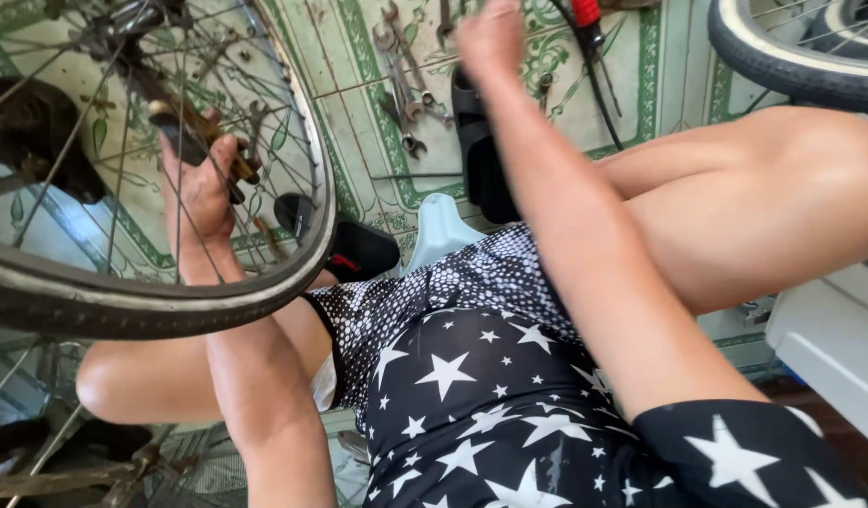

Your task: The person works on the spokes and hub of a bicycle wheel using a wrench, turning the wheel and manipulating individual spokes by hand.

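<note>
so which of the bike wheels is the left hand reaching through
The big wheel at the left of the view: the left hand is among its spokes, holding a tool. The other wheel, top right with a pale sidewall, is untouched.

A single head-worn camera looks steeply down from close above the seated person's lap and knees. It faces forward over the tiled floor (pixel 359 56), with a bicycle wheel (pixel 152 301) near at left.
</note>
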